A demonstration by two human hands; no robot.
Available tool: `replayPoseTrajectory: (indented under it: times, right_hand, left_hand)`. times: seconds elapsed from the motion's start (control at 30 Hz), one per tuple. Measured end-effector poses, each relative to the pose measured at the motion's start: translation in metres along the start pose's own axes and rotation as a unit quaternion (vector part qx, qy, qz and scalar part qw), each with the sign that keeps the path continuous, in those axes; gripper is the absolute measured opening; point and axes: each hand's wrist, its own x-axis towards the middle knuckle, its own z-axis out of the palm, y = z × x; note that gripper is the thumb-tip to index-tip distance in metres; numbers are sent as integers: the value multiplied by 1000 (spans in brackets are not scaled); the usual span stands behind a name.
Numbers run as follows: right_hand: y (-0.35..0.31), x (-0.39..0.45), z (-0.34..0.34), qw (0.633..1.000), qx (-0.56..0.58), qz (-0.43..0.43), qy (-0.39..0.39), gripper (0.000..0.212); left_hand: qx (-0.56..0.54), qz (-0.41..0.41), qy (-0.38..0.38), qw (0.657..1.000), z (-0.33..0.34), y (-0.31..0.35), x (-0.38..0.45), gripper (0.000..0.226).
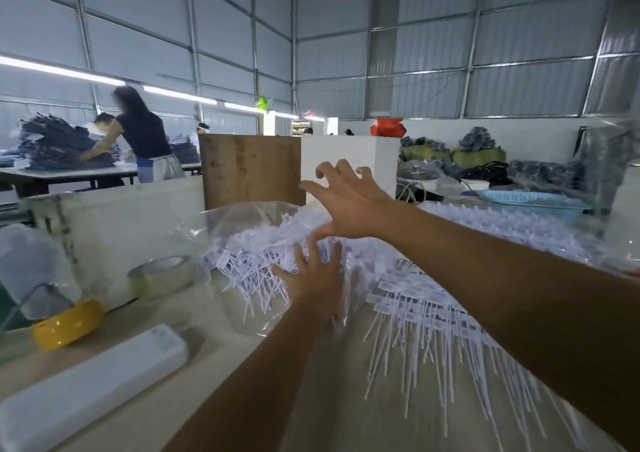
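Observation:
A big heap of white plastic tag ties [408,313] lies on the pale table, some loose, some inside a clear plastic bag [249,230]. My left hand [315,275] lies flat on the heap with its fingers spread and straight. My right hand [346,199] hovers above the heap at the far side, fingers spread and slightly bent, holding nothing.
At left lie a roll of clear tape [162,275], a yellow tape roll [69,323] and a long white box [93,382]. A brown board [249,171] and a white box [349,150] stand behind the heap. A blue basket [533,199] sits far right. People work at a table [69,171] of stacked denim.

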Motion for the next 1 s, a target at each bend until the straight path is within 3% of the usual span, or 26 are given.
replayPoseTrajectory:
  times: [0.07, 0.1, 0.2, 0.27, 0.33, 0.4, 0.47, 0.57, 0.67, 0.73, 0.83, 0.87, 0.97, 1.0]
  right_hand:
    - [-15, -2, 14, 999, -33, -2, -40, 102]
    - [-23, -2, 22, 998, -56, -2, -33, 96]
    - [-23, 10, 26, 995, -90, 13, 34, 44]
    - [-16, 18, 25, 998, 33, 28, 47, 31]
    - [-21, 15, 26, 982, 185, 15, -23, 61]
    - [-42, 10, 44, 979, 167, 5, -113, 92]
    - [-59, 4, 60, 987, 102, 8, -122, 73]
    - [-60, 7, 54, 998, 49, 21, -38, 21]
    - [-40, 14, 31, 980, 157, 75, 94, 30]
    - [-18, 25, -3, 939, 262, 111, 191, 30]
    - [0, 30, -44, 863, 378, 89, 323, 24]
    - [-3, 29, -51, 862, 382, 69, 327, 23]
    - [-20, 23, -60, 915, 312, 4, 257, 25]
    - [-24, 23, -65, 909, 316, -3, 270, 25]
  left_hand:
    - [12, -1, 11, 1000, 5, 3, -2, 78]
    - [6, -1, 18, 1000, 6, 2, -2, 73]
    - [-15, -8, 25, 1000, 8, -4, -1, 68]
    - [-20, -7, 24, 999, 7, -6, -1, 64]
    - [-5, -4, 22, 1000, 5, -2, -1, 62]
    - [10, -9, 21, 1000, 4, 2, -4, 61]
    - [-4, -19, 18, 1000, 6, 3, -5, 62]
    - [8, -6, -3, 1000, 8, -2, -4, 68]
    - [-54, -13, 13, 998, 4, -7, 1, 69]
    - [-90, -42, 46, 994, -1, -14, 5, 66]
    - [-92, -63, 87, 990, -7, -18, 10, 66]
    - [-95, -66, 91, 989, -9, -16, 11, 65]
    - [-113, -88, 45, 989, -12, -4, 11, 65]
    - [-117, -101, 30, 988, -13, -1, 13, 65]
